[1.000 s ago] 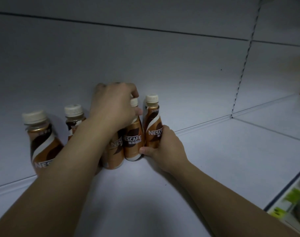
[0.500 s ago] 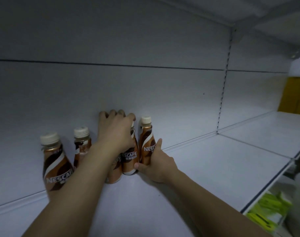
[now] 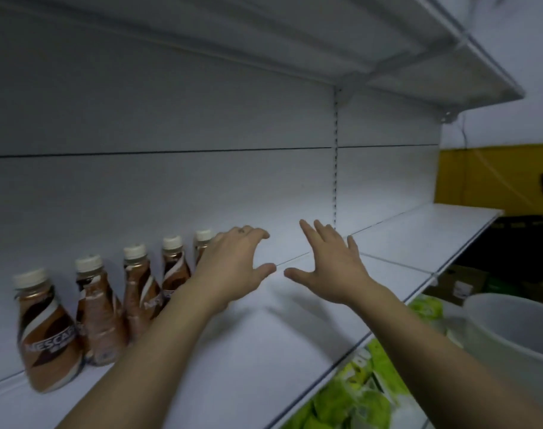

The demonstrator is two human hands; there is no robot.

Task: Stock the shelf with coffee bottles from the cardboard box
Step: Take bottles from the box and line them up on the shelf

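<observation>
Several brown Nescafe coffee bottles with cream caps stand in a row along the back wall of the white shelf, at the left. My left hand hovers just right of the last bottle in the row, fingers apart and curled, holding nothing. My right hand floats beside it over the bare shelf, fingers spread, also holding nothing. A brown cardboard box shows below the shelf edge at the right.
An upper shelf overhangs at the top. Below the shelf's front edge lie green packets and a pale round bucket. A yellow wall panel is at the far right.
Both hands let go of the bottles and drew back to the right, open. The view has shifted, showing more of the row of bottles and the shelf's right side.
</observation>
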